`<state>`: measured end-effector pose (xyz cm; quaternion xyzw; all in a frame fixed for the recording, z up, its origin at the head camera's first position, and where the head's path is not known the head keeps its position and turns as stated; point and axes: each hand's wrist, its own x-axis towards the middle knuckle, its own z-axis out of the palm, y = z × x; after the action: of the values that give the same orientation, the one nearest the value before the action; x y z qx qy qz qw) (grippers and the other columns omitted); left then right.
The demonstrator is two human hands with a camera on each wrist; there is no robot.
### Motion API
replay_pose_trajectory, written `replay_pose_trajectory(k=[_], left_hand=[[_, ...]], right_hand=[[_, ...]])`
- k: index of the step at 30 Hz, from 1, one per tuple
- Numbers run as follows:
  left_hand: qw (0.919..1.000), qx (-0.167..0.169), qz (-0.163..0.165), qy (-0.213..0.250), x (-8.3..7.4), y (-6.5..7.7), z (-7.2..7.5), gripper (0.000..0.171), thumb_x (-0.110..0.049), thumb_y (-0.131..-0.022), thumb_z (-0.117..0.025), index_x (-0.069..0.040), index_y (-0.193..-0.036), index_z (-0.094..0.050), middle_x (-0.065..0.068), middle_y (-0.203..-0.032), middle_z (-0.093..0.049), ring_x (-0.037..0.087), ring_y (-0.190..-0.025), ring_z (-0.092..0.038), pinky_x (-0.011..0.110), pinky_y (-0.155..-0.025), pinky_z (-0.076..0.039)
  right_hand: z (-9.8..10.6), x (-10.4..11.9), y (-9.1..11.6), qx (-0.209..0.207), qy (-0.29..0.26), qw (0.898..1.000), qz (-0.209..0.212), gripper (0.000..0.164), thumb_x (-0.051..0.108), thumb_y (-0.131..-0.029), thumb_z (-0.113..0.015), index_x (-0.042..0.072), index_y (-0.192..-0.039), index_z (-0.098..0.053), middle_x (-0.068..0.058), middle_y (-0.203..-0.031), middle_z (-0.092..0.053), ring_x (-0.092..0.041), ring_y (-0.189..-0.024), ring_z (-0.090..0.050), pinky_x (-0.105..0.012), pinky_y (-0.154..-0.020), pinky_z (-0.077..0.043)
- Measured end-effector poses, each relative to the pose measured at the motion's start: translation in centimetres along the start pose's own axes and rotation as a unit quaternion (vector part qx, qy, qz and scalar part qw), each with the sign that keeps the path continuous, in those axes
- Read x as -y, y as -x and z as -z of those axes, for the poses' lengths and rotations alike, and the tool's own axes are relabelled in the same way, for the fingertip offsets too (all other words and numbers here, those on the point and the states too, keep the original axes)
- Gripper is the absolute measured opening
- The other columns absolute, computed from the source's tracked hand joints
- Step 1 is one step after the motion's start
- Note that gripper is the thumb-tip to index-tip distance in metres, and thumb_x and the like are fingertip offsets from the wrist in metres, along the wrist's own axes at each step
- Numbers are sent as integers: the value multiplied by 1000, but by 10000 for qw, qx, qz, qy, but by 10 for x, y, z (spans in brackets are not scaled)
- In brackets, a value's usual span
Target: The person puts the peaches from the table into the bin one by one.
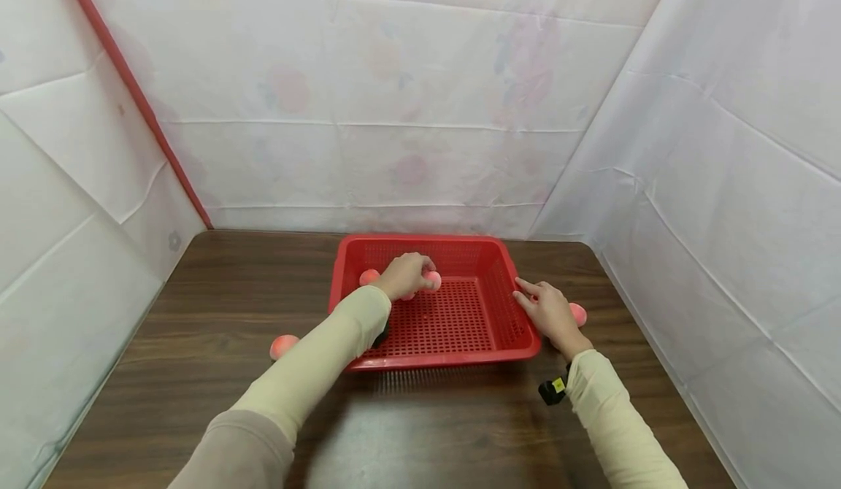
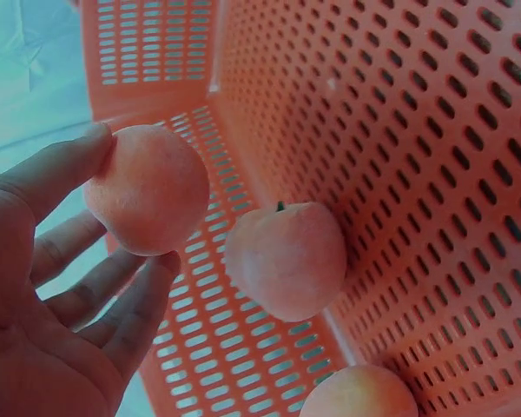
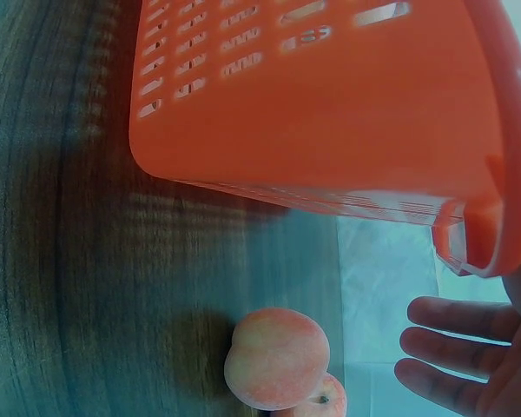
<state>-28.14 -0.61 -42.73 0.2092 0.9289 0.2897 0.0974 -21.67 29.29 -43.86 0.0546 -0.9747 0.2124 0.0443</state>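
Over the inside of a red plastic basket (image 1: 453, 361), my left hand (image 1: 404, 276) pinches a peach (image 2: 149, 189) between thumb and fingertips. Beneath it, a second peach (image 2: 286, 261) with a small dark stem rests on the basket floor by the side wall. Another peach (image 2: 359, 395) lies along that wall, partly cut off by the left wrist view's edge. At the basket's right rim, my right hand (image 1: 552, 314) touches the edge with its fingers extended. Outside the basket near that hand are two peaches, one pink (image 3: 278, 358) and one partly behind it (image 3: 326, 400).
A peach (image 1: 284, 346) sits on the dark wooden table (image 1: 217, 292) left of the basket, close to my left forearm. White patterned sheets (image 1: 407, 95) hang behind the table and along both sides. A red strip (image 1: 138, 95) runs down the left corner.
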Motion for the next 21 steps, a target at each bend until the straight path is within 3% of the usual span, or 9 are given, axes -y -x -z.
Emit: replay_pose_trajectory(k=[5,9,21], left_hand=[[9989,248,-257,-297,0,-5,-8,36,-25,-91,-69,-10,-124,-65,8,-127,-64,27,-120,-58,40,-98,-49],[9972,347,-407,-530,2,-7,-14,36,-20,-91,-69,-9,-126,-65,8,-124,-65,27,-118,-59,39,-97,-49],[9940,128,-574,-923,15,-10,-22,33,-12,-90,-68,-4,-123,-66,14,-123,-65,32,-119,-59,42,-102,-47]], right_hand=[[-1,0,1,-7,27,10000,23,46,33,-96,-61,12,-137,-57,-18,-99,-64,-23,-74,-55,-31,-63,-45],[0,1,1,84,16,9999,-60,47,33,-96,-60,13,-138,-56,-19,-99,-64,-22,-73,-54,-30,-62,-44],[-1,-1,0,-4,-5,10000,-11,46,32,-96,-60,13,-138,-56,-17,-93,-62,-22,-70,-52,-29,-59,-42]])
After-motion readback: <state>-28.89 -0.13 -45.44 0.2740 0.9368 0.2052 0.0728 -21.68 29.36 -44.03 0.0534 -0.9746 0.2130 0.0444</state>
